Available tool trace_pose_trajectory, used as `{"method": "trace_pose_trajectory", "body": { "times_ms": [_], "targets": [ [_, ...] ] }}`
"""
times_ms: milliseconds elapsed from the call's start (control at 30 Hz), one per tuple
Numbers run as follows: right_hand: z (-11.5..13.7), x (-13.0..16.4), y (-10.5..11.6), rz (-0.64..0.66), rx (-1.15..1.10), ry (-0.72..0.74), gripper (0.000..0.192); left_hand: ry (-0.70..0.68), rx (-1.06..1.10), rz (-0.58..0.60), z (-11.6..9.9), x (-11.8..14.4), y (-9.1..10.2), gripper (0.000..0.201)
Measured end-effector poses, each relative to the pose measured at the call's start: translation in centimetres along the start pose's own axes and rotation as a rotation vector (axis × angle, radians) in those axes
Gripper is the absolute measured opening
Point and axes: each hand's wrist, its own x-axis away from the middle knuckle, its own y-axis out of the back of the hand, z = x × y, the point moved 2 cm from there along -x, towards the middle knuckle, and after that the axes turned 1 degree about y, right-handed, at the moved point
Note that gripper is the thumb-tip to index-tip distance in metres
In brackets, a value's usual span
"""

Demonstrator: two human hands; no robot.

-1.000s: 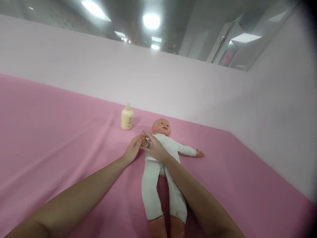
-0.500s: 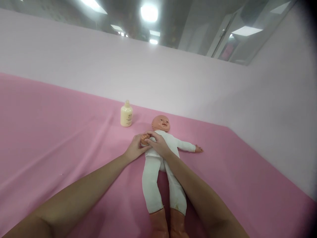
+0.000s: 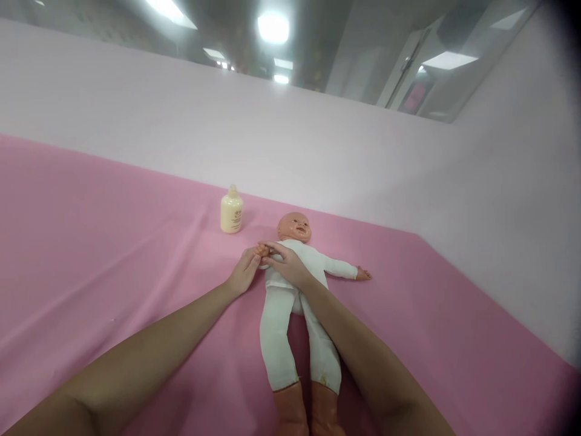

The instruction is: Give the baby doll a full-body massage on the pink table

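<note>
Holding the doll [image 3: 311, 259] by one small hand [image 3: 262, 249]

Through the head camera I saw the left hand [image 3: 242, 272] closed on the small hand, thumb on the near side. Half a second earlier, this thumb was stretched toward the right hand [image 3: 289, 265]; now it had drawn back. The right hand, curved from the other side, also held it between thumb and fingers. The doll lay face up on the pink sheet [image 3: 113, 266]; the bottle [image 3: 231, 216] remained upright near its head.
</note>
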Motion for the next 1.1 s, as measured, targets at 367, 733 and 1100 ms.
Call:
{"method": "trace_pose_trajectory", "body": {
  "times_ms": [367, 733, 1100],
  "targets": [
    [-0.19, 0.03, 0.18, -0.044, -0.048, 0.037, 0.025, 0.052, -0.200, 0.038, -0.05, 0.18, -0.10, 0.037],
    [0.25, 0.10, 0.13, -0.060, -0.048, 0.068, 0.027, -0.056, -0.264, 0.041, -0.49, -0.07, 0.04, 0.056],
    [-0.06, 0.00, -0.23, -0.038, 0.049, 0.076, 0.042, -0.034, -0.085, -0.008, -0.17, 0.04, -0.05, 0.044]
  ]
}}
